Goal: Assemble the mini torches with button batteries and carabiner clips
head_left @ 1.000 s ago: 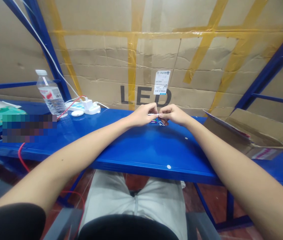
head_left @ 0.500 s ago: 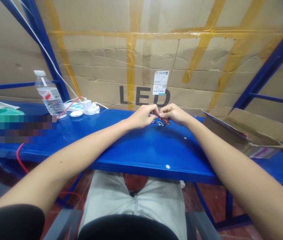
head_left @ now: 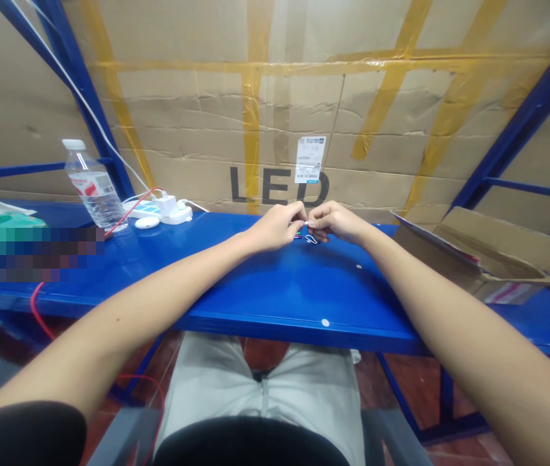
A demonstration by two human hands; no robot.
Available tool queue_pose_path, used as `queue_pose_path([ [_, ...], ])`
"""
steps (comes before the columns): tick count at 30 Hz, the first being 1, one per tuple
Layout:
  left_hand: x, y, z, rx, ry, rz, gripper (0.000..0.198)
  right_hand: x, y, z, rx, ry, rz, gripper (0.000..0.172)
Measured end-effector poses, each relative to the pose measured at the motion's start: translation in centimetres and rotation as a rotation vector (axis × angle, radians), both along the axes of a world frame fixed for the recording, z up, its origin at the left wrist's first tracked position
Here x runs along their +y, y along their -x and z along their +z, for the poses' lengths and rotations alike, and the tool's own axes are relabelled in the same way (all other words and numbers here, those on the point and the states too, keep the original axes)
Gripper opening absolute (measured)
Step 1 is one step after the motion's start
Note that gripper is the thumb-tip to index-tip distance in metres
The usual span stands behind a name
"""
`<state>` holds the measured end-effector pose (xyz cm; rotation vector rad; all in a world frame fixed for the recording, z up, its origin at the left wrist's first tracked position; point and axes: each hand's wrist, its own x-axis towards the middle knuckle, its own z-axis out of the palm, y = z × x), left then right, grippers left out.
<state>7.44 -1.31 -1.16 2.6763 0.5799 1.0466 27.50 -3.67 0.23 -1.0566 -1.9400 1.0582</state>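
Note:
My left hand (head_left: pixel 279 225) and my right hand (head_left: pixel 336 221) meet over the far part of the blue table (head_left: pixel 275 291). Both are closed, thumb and fingers pinched together, with a tiny whitish thing (head_left: pixel 306 223) between their fingertips. It is too small to name. Just below the fingers lies a small white loop (head_left: pixel 310 239) with a dark end. Beside it, under my left hand's fingertips, is a small dark item (head_left: pixel 298 236) with green and purple spots, partly hidden.
A water bottle (head_left: pixel 94 188), white power strip (head_left: pixel 173 210) and round white case (head_left: pixel 147 222) stand at the back left. A green tissue pack (head_left: pixel 3 226) is far left. An open cardboard box (head_left: pixel 488 259) sits at the right. Large taped cardboard (head_left: pixel 182 129) rises behind.
The view has shifted slightly. My hands stay pinched together in nearly the same place, and the whitish bit between the fingertips shows a little more clearly.

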Motion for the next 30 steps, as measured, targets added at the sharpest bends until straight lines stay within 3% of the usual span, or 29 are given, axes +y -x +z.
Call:
queue_pose_path([
  [5, 0.2, -0.1, -0.2, -0.081, 0.052, -0.029, 0.005, 0.3, -0.2, -0.3, 0.131, 0.103, -0.001, 0.020],
  [9, 0.4, -0.1, -0.3, -0.081, -0.003, -0.029, 0.006, 0.5, -0.2, -0.4, 0.212, 0.201, -0.022, 0.013],
  [16, 0.6, 0.1, 0.1, -0.050, -0.090, 0.000, 0.008, 0.3, 0.4, -0.3, 0.297, 0.301, 0.010, 0.026],
  [18, 0.9, 0.3, 0.1, -0.029, -0.085, 0.021, 0.007, 0.4, 0.3, -0.3, 0.187, 0.225, -0.027, 0.026],
  [21, 1.9, 0.8, -0.1, 0.011, -0.076, 0.093, 0.009, 0.9, -0.2, -0.6, -0.161, -0.035, -0.192, 0.035],
  [24, 3.2, 1.6, -0.4, 0.050, -0.068, 0.176, 0.013, 1.7, -1.0, -1.3, -0.540, -0.285, -0.351, 0.025],
  [27, 4.2, 2.2, -0.6, 0.102, -0.080, 0.243, 0.015, 2.5, -1.4, -2.1, -0.788, -0.280, -0.362, 0.010],
  [30, 4.5, 2.5, -0.7, 0.147, -0.107, 0.273, 0.017, 2.9, -1.0, -2.8, -0.886, -0.274, -0.354, 0.005],
])
